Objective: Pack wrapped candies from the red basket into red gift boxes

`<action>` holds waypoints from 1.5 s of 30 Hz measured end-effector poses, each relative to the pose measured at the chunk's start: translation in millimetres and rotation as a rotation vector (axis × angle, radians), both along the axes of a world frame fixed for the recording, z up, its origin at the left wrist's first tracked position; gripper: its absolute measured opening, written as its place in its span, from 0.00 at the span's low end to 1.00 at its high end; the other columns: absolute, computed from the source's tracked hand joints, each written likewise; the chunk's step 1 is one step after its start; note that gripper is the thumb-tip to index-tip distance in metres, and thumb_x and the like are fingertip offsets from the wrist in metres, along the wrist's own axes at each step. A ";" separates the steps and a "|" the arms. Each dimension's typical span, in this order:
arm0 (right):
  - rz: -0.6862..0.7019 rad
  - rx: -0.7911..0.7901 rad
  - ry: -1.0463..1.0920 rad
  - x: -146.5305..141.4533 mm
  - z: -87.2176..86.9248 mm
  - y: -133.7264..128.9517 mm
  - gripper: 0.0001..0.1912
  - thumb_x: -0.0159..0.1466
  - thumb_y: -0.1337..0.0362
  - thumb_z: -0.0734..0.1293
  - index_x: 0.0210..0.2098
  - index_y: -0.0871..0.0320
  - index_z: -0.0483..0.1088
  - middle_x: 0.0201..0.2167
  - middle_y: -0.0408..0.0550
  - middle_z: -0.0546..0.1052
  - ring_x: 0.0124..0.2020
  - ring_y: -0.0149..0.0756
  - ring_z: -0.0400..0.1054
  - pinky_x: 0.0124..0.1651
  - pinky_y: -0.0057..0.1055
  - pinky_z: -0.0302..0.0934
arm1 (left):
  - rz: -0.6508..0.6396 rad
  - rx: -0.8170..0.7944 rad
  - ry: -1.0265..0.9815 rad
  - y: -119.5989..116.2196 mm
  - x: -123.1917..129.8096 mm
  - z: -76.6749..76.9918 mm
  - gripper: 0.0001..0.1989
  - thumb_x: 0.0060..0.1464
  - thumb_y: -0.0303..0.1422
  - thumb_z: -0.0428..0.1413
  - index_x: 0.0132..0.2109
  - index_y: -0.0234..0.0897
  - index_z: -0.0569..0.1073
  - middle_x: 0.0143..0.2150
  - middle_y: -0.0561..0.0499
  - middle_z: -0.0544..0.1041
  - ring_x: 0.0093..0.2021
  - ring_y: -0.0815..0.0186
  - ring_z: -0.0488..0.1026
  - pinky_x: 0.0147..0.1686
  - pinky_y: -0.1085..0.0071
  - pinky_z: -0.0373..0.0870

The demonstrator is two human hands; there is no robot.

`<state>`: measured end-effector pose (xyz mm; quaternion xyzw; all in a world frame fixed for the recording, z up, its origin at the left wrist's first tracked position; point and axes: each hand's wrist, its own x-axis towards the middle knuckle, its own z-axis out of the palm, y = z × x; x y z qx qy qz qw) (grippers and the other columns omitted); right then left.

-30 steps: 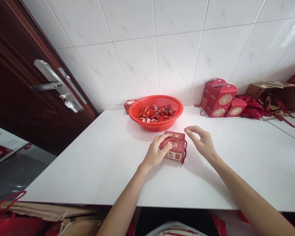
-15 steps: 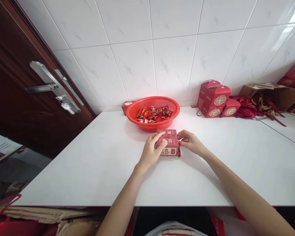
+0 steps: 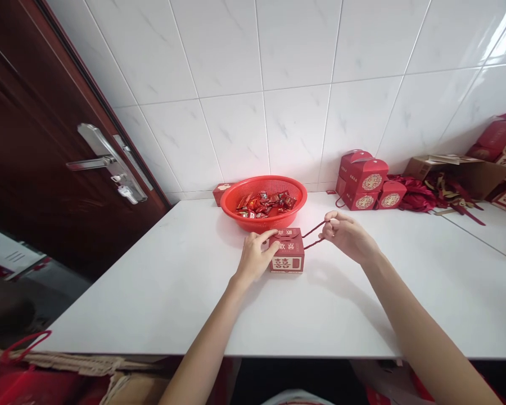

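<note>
A small red gift box (image 3: 287,263) with white and gold characters stands on the white table just in front of the red basket. My left hand (image 3: 255,256) is closed on its left side, with thumb and fingers along the top and left edges. From the box's right side comes a dark red cord (image 3: 314,230), drawn out taut in a loop. My right hand (image 3: 349,236) pinches the far end of that loop, a little above the table and to the right of the box.
Wrapped sweets (image 3: 265,203) lie in a red plastic basket (image 3: 263,185) by the tiled wall. Finished-looking red boxes (image 3: 362,180) are stacked at the back right, beside dark red cloth (image 3: 415,194) and an open cardboard box (image 3: 484,171). A brown door (image 3: 34,124) is at the left.
My right hand has moved right, away from the box, and pulled the cord out straight from its side. My left hand stays on the box. The view has tilted slightly.
</note>
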<state>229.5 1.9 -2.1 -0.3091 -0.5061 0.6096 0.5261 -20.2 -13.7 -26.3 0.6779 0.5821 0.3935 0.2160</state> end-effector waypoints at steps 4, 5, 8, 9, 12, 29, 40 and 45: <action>-0.035 0.083 -0.085 -4.2 15.7 -4.6 0.11 0.54 0.57 0.74 0.31 0.54 0.72 0.25 0.43 0.74 0.31 0.35 0.68 0.41 0.36 0.64 | -0.056 -0.142 -0.233 7.6 -1.7 6.1 0.16 0.49 0.32 0.62 0.47 0.38 0.79 0.42 0.48 0.81 0.40 0.60 0.77 0.43 0.66 0.72; -0.032 0.105 -0.114 -6.6 19.2 -5.4 0.11 0.55 0.57 0.74 0.32 0.55 0.72 0.26 0.43 0.75 0.32 0.35 0.69 0.42 0.36 0.64 | -0.069 -0.174 -0.292 9.9 -2.1 7.9 0.16 0.47 0.31 0.63 0.46 0.37 0.79 0.42 0.48 0.82 0.40 0.60 0.77 0.42 0.66 0.72; -0.032 0.168 -0.197 -14.5 29.6 -6.7 0.11 0.56 0.57 0.74 0.32 0.56 0.72 0.28 0.44 0.76 0.33 0.35 0.70 0.45 0.37 0.64 | -0.080 -0.264 -0.448 15.4 -4.1 17.8 0.17 0.42 0.28 0.65 0.43 0.35 0.79 0.35 0.48 0.81 0.37 0.61 0.77 0.40 0.67 0.72; -0.039 0.186 -0.224 -17.0 33.1 -6.8 0.11 0.55 0.57 0.74 0.31 0.56 0.72 0.28 0.44 0.76 0.34 0.36 0.70 0.45 0.38 0.64 | -0.088 -0.276 -0.497 16.3 -5.4 23.1 0.17 0.41 0.27 0.66 0.42 0.35 0.79 0.34 0.49 0.80 0.35 0.63 0.76 0.39 0.68 0.71; -0.085 0.231 -0.317 -23.3 43.5 -6.2 0.10 0.55 0.58 0.73 0.30 0.57 0.73 0.29 0.44 0.76 0.35 0.37 0.71 0.45 0.38 0.65 | -0.164 -0.261 -0.654 15.1 -10.5 44.1 0.17 0.42 0.31 0.66 0.43 0.35 0.79 0.35 0.50 0.79 0.33 0.67 0.74 0.38 0.69 0.70; -0.329 0.414 -0.798 -60.1 49.4 -9.8 0.07 0.56 0.65 0.65 0.22 0.57 0.68 0.19 0.41 0.70 0.22 0.31 0.61 0.27 0.30 0.52 | -0.562 -0.386 -0.649 -10.1 40.5 88.1 0.24 0.61 0.37 0.54 0.63 0.41 0.68 0.63 0.44 0.71 0.64 0.53 0.65 0.58 0.60 0.67; -0.685 0.351 -0.513 41.5 48.3 -2.5 0.13 0.54 0.53 0.74 0.26 0.55 0.72 0.24 0.46 0.76 0.26 0.37 0.68 0.30 0.34 0.63 | -0.404 -0.253 -0.654 -52.3 -6.4 12.8 0.11 0.57 0.38 0.58 0.42 0.36 0.79 0.43 0.46 0.80 0.47 0.59 0.75 0.56 0.60 0.68; -0.927 0.213 -0.517 92.8 27.1 36.0 0.13 0.51 0.52 0.72 0.25 0.55 0.70 0.23 0.44 0.74 0.25 0.36 0.67 0.31 0.34 0.62 | -0.264 -0.379 -0.656 -80.3 -7.3 -27.7 0.10 0.56 0.39 0.59 0.40 0.38 0.78 0.41 0.47 0.79 0.44 0.60 0.74 0.48 0.66 0.68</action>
